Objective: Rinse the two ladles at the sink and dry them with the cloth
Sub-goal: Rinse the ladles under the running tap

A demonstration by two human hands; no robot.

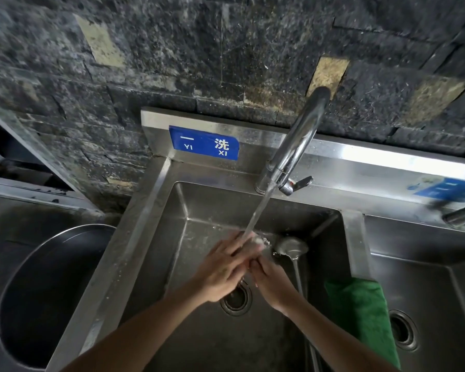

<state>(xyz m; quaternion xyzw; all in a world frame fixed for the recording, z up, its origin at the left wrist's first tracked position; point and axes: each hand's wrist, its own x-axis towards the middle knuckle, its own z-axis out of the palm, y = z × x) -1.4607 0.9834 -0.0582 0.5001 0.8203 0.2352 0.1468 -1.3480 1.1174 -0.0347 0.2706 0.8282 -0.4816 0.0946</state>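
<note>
Water runs from the tap (293, 146) into the left basin of the steel sink (156, 210). Both my hands meet under the stream. My right hand (270, 280) has its fingers curled around a ladle whose wet bowl (258, 240) peeks out at my fingertips; its handle is hidden. My left hand (220, 267) lies cupped over that bowl. A second ladle (290, 248) rests in the basin just right of my hands, bowl toward the back, its long handle running toward me. A green cloth (360, 312) hangs over the divider between the basins.
A drain (236, 299) sits below my hands. The right basin (427, 277) has its own drain and a second tap (462, 216). A large dark round pot (38, 277) stands left of the sink. A dark stone wall rises behind, with a blue sign (204, 143).
</note>
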